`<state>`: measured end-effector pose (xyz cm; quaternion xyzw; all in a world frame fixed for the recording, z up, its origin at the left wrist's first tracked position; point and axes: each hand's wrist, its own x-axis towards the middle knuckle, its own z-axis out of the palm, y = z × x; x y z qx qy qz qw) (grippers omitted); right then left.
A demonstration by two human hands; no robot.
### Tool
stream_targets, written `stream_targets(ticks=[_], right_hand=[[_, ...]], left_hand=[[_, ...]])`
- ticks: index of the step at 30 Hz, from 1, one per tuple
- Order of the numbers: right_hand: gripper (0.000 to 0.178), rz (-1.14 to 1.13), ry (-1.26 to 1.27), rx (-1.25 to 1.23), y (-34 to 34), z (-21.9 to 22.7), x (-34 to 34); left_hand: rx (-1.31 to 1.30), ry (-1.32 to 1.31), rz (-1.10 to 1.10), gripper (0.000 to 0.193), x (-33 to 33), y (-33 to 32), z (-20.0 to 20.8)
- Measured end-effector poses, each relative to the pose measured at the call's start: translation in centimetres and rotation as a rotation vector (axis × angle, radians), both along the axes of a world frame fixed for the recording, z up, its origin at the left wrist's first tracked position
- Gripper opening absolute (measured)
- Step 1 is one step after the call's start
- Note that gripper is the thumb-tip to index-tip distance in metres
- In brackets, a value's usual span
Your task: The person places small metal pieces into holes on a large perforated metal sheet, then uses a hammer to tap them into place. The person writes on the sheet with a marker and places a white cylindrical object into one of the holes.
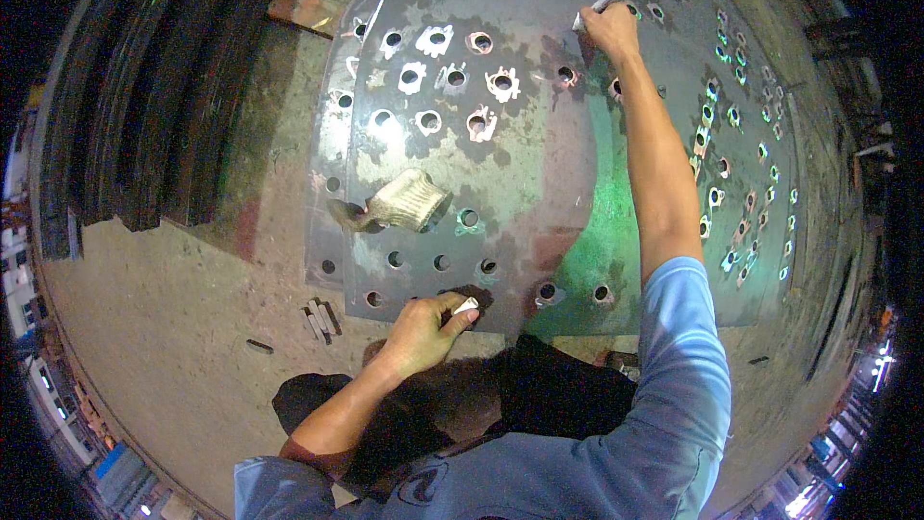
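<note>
A large grey steel plate (520, 173) with many drilled holes lies before me, bright ground patches around many of them. My right hand (612, 31) reaches to the far part of the plate, closed around a pale, flat stick-like piece (599, 6) beside a hole. Near the plate's front edge, my left hand (423, 332) pinches a small white piece (467, 305) between thumb and fingers. Its exact kind is not clear. A crumpled, soiled work glove (409, 200) rests on the plate, left of the middle, near several holes.
Long dark steel sections (159, 87) are stacked on the left. Short metal bars (320, 320) lie on the concrete floor (164, 318) by the plate's near left corner. A rusty block (303, 10) sits beside its far left edge. Green light falls across the plate's right half.
</note>
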<state>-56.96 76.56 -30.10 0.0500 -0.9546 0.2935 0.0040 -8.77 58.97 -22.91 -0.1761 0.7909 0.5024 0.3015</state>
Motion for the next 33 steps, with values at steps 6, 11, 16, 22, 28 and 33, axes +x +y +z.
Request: stream_targets(ticks=[6, 11, 16, 22, 28, 33], right_hand=[[0.043, -0.053, 0.038, -0.111, -0.2, -0.2, 0.1], [0.043, -0.091, 0.081, -0.059, 0.2, -0.3, -0.3], [0.042, -0.06, 0.07, 0.0, 0.2, 0.4, 2.0], [0.042, -0.036, 0.065, -0.125, 0.0, -0.1, 2.3], [0.04, -0.158, 0.115, -0.187, 1.5, -0.3, 1.3], [0.043, -0.172, 0.123, -0.074, 3.5, -1.1, -0.5]], left_hand=[[0.008, 0.111, 0.039, 0.028, 0.6, 0.2, -0.4], [-0.019, 0.068, 0.001, 0.03, 0.3, 0.2, -0.2], [-0.035, 0.011, 0.001, 0.03, -0.1, 0.0, 1.0], [-0.011, 0.005, -0.014, 0.03, 0.3, 0.3, 0.0], [-0.031, 0.019, -0.025, 0.029, -0.2, 0.1, 0.7], [-0.015, 0.024, 0.006, 0.029, 0.3, 0.1, -0.2]])
